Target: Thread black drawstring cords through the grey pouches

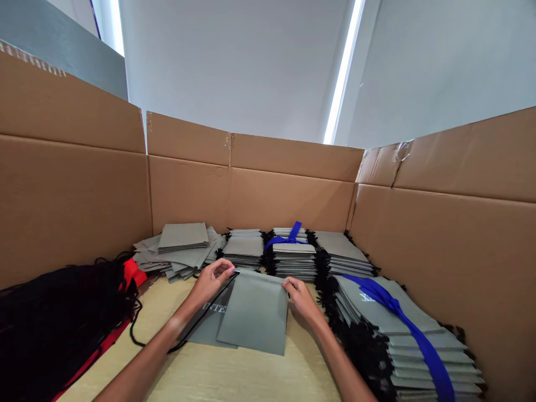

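A flat grey drawstring pouch (256, 312) hangs tilted above the table in front of me. My left hand (214, 279) is at its upper left corner, fingers pinched on a black cord (196, 322) that runs down under my forearm. My right hand (298, 293) has the pouch's upper right corner between thumb and fingers. Behind and left of it, another grey pouch (209, 326) with white lettering lies on the table, partly covered. Whether the cord passes through the top hem is hidden.
Loose grey pouches (183, 237) are piled at the back left. Stacks of corded pouches (245, 245) stand along the back; a blue ribbon (391, 304) ties the right bundle. Black cords (62, 318) heap at left beside a red strip (133, 273). Cardboard walls (293, 192) surround the table (251, 379).
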The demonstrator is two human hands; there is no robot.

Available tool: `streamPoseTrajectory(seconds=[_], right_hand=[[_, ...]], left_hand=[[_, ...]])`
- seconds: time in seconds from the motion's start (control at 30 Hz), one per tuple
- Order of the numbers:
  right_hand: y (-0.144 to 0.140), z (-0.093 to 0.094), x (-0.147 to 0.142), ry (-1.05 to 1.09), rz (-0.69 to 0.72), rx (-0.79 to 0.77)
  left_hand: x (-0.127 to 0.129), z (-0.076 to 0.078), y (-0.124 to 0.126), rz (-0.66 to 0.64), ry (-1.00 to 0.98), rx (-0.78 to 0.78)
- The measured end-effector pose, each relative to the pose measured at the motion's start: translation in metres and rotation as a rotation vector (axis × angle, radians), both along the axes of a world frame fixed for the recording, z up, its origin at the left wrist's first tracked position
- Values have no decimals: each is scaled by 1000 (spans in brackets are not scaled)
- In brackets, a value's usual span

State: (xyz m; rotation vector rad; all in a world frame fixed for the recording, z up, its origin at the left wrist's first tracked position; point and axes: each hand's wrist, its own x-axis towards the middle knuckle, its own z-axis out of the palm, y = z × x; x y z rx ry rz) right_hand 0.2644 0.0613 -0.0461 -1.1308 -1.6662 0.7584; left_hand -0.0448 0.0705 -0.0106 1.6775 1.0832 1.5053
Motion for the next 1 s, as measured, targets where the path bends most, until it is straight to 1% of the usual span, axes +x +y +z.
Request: streamPoseTrajectory(seconds=[0.13,0.2,0.27,0.37,0.47,0.57,0.63,0.7,0.77,0.83,0.93,1.0], right_hand=[[0,-1,-3,89,34,-42],[-1,-2,-4,118,58,-70],[-1,-5,-6,112,93,-100],[-1,-10,-12,62,134,-117],[-2,-14,-19,9,140,-108],[-8,-14,-23,-99,148,-94],[-13,-11,-24,-235,129,-34],[-19,-7,-24,-381,86,61],[-24,-4,-27,-442,54,136],[-27,-2,-33,-382,61,155],[-29,-2,-47,-231,90,125],[-31,-3,-57,-178,96,104]], left_hand=[[7,2,-2,-38,-292,-165],[10,4,-5,-35,-405,-215],[12,6,-8,-26,-486,-239],[11,9,-11,-16,-552,-227],[7,10,-9,5,-547,-198],[2,11,-3,68,-469,-191],[0,11,0,91,-412,-187],[-1,10,1,76,-365,-186],[2,9,0,51,-334,-198],[7,6,-2,19,-318,-219],[18,0,-4,-34,-320,-257],[23,-4,-6,-60,-343,-298]])
